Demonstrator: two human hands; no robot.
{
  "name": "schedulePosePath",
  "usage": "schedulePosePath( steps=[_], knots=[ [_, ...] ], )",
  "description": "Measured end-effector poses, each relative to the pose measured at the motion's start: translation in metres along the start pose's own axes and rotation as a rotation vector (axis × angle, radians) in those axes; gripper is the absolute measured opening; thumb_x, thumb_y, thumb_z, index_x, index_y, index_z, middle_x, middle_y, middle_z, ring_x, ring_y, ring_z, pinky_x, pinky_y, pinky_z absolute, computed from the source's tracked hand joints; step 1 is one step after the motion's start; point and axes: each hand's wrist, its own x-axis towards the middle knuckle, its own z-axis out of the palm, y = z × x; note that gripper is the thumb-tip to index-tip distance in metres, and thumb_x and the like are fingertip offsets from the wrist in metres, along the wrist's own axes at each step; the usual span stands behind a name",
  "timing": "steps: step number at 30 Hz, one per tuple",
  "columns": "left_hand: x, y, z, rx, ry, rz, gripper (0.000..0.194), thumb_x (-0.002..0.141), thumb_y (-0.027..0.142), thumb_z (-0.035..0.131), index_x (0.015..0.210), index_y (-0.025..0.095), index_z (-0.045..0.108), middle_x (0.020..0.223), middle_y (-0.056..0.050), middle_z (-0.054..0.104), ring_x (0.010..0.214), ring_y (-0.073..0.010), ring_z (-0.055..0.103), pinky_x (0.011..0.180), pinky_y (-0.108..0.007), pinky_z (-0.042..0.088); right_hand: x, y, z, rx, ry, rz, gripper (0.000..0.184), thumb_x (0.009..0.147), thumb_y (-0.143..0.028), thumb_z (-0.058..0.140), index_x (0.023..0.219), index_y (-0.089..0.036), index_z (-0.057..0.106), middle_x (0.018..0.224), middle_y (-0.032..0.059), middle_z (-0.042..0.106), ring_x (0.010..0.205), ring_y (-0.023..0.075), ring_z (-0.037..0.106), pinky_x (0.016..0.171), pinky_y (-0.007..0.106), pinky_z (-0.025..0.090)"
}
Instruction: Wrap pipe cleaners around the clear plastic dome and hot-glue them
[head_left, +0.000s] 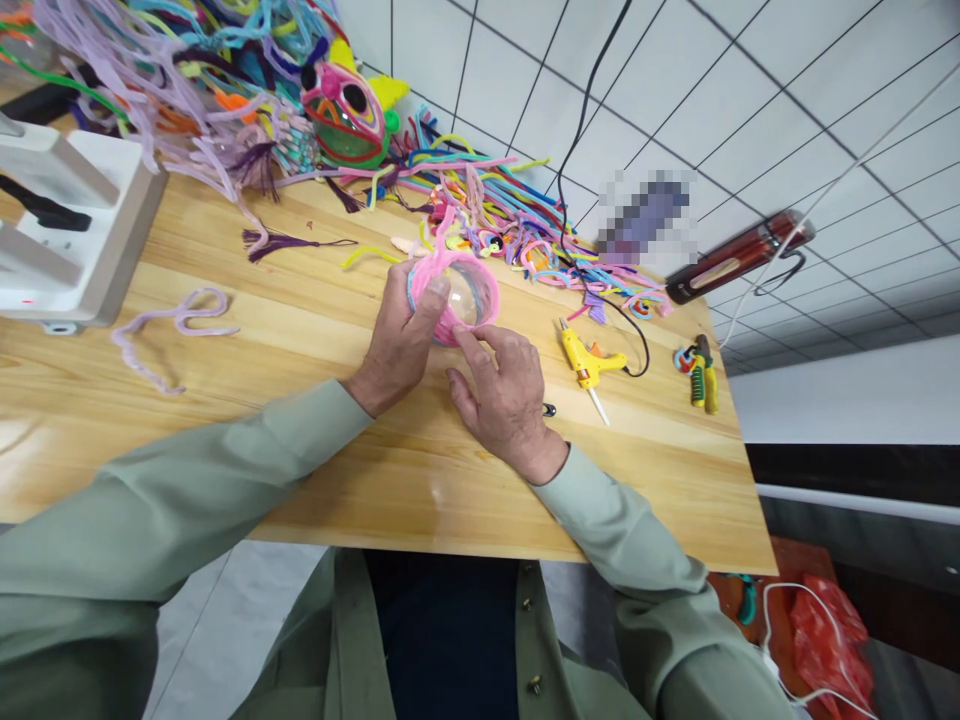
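Observation:
A clear plastic ball (463, 296) wrapped round with pink pipe cleaner sits above the middle of the wooden table (300, 330). My left hand (397, 340) grips its left side, thumb pressed on the pink wrap. My right hand (504, 392) is under and to the right of it, its forefinger and thumb pinching the pink strand at the ball's lower edge. A pink pipe cleaner end sticks up from the top of the ball.
A yellow glue gun (586, 362) with a black cord lies right of my hands, pliers (702, 374) further right. Heaps of coloured pipe cleaners (480, 215) and a decorated ball face (346, 112) fill the back. A white device (67, 230) stands left, a lilac pipe cleaner (172, 325) near it.

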Motion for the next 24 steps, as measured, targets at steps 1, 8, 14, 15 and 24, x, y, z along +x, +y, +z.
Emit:
schedulePosePath(
  steps=[1, 8, 14, 15, 24],
  knots=[
    [0.0, 0.0001, 0.0002, -0.003, -0.001, -0.004, 0.076, 0.097, 0.097, 0.061, 0.13, 0.029, 0.059, 0.131, -0.009, 0.07, 0.126, -0.0329, 0.065, 0.106, -0.053, 0.053, 0.0002, 0.0001, -0.0002, -0.011, 0.002, -0.001, 0.045, 0.116, -0.029, 0.054, 0.159, -0.022, 0.064, 0.141, 0.0182, 0.071, 0.131, 0.0329, 0.067, 0.104, 0.052, 0.061],
    [-0.0003, 0.0015, 0.003, -0.036, 0.032, 0.019, 0.072, 0.097, 0.095, 0.062, 0.124, 0.029, 0.062, 0.128, -0.012, 0.073, 0.128, -0.0371, 0.069, 0.109, -0.056, 0.057, 0.0009, 0.0002, -0.0012, 0.015, 0.039, -0.031, 0.045, 0.116, -0.027, 0.055, 0.159, -0.018, 0.061, 0.14, 0.0188, 0.071, 0.129, 0.032, 0.067, 0.102, 0.05, 0.061],
    [-0.0011, 0.002, 0.0046, -0.047, 0.045, 0.025, 0.07, 0.098, 0.094, 0.063, 0.128, 0.031, 0.062, 0.129, -0.01, 0.072, 0.131, -0.0356, 0.068, 0.108, -0.053, 0.057, 0.0001, 0.0008, 0.0003, 0.017, -0.001, -0.008, 0.046, 0.115, -0.03, 0.055, 0.16, -0.02, 0.062, 0.142, 0.0183, 0.07, 0.131, 0.0333, 0.066, 0.103, 0.051, 0.062],
    [-0.0013, 0.0023, 0.0047, -0.049, 0.052, 0.031, 0.071, 0.097, 0.095, 0.063, 0.128, 0.03, 0.062, 0.129, -0.01, 0.071, 0.13, -0.035, 0.068, 0.109, -0.053, 0.056, 0.0002, 0.0007, 0.0004, 0.012, 0.015, -0.02, 0.045, 0.116, -0.029, 0.055, 0.159, -0.019, 0.062, 0.141, 0.0185, 0.07, 0.13, 0.0328, 0.066, 0.102, 0.05, 0.062],
    [-0.0024, 0.001, 0.0035, 0.014, 0.05, 0.066, 0.076, 0.098, 0.096, 0.06, 0.132, 0.028, 0.06, 0.135, -0.009, 0.069, 0.132, -0.0332, 0.065, 0.113, -0.054, 0.054, 0.0048, -0.0015, -0.0037, -0.043, 0.085, -0.064, 0.042, 0.116, -0.028, 0.054, 0.154, -0.014, 0.063, 0.134, 0.0183, 0.072, 0.123, 0.0299, 0.067, 0.097, 0.045, 0.061]
  ],
)
